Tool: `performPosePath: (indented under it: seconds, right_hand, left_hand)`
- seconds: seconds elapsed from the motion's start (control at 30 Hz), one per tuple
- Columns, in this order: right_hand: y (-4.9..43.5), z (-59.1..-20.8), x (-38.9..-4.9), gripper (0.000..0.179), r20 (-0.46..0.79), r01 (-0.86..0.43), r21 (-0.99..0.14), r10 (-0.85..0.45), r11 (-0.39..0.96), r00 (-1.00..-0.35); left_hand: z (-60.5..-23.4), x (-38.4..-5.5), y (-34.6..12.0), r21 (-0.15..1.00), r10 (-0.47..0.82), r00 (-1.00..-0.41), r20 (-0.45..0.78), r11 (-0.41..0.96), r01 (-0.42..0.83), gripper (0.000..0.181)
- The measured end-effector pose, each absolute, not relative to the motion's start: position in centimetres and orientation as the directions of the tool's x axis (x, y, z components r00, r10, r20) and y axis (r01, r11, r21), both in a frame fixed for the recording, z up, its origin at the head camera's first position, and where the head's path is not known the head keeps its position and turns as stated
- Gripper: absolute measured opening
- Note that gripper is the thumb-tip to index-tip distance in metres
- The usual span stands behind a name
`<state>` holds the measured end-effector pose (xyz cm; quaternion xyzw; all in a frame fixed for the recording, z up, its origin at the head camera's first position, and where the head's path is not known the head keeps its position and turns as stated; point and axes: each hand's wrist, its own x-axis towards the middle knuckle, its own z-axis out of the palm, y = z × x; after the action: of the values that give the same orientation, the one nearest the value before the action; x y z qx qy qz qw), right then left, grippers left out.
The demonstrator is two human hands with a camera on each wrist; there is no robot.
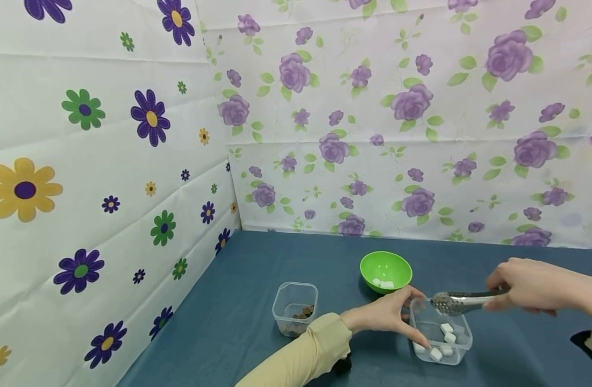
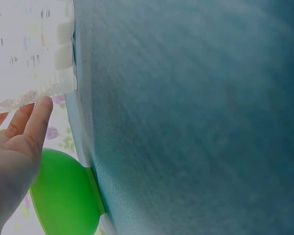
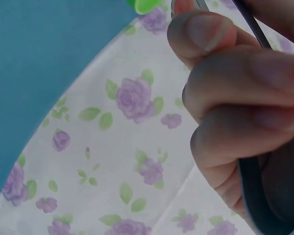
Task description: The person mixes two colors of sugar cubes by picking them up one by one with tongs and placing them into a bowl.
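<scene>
My left hand (image 1: 385, 313) holds the left side of a clear plastic container (image 1: 465, 344), thumb at the near side and fingers at the far side. Several small white cubes (image 1: 447, 328) lie inside it. In the left wrist view, fingertips (image 2: 41, 115) touch the container's wall. My right hand (image 1: 537, 285) grips metal tongs (image 1: 472, 301) with dark handles. Their perforated heads are over the container's far rim; whether they pinch a cube I cannot tell. In the right wrist view, curled fingers (image 3: 250, 88) wrap the tongs' dark handle (image 3: 272, 218).
Behind the left hand stands a green bowl (image 1: 373, 264) with a few white cubes in it. To the left is another clear container (image 1: 282, 301) holding brown pieces (image 1: 305, 312). A blue cloth (image 1: 218, 322) covers the table, with flowered sheets (image 1: 325, 177) behind and at left.
</scene>
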<state>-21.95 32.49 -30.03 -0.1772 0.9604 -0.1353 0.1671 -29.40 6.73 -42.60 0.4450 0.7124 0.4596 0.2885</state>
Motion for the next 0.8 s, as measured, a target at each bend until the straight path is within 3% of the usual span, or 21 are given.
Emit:
performPosePath:
  seconds: [0.37, 0.47, 0.8]
  right_hand:
    - [32.1, -28.6, -24.2, 0.029, -0.141, -0.389, -0.338, -0.454, 0.857, -0.88]
    - [31.7, -29.0, -25.3, 0.034, -0.139, -0.372, -0.336, -0.437, 0.865, -0.889]
    - [30.5, -31.2, -28.5, 0.028, -0.128, -0.355, -0.363, -0.424, 0.861, -0.897]
  left_hand:
    - [-42.7, -29.5, 6.8, 0.915, 0.898, -0.44, -0.006, 0.183, 0.36, 0.064]
    - [-42.8, -29.5, 6.8, 0.918, 0.895, -0.445, -0.017, 0.19, 0.347, 0.063]
    - [-42.8, -29.7, 6.7, 0.922, 0.897, -0.441, -0.024, 0.19, 0.337, 0.06]
